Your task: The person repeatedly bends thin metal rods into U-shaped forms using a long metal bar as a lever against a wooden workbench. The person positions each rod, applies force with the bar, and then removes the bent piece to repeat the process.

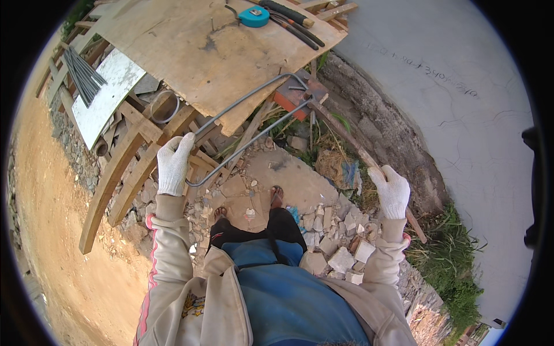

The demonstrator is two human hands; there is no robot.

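My left hand (175, 164), in a white knitted glove, is closed around one side of a bent steel rod (244, 141). The rod forms a long, narrow loop whose far end lies at a small reddish block with a metal plate (298, 97). In a matching glove, my right hand (391, 190) grips a long rusty metal bar (349, 138). That bar runs from the block, where its far end meets the rod, down past my hand to the right. How the bar's end engages the rod is too small to make out.
A plywood board (167, 34) carries a blue tape measure (254, 17) and long-handled pincers (294, 29). Cut rods (83, 75) lie on a white panel (109, 95) at left, above timber beams (112, 190). Broken rubble (343, 259) surrounds my feet; a grey wall (461, 115) stands at right.
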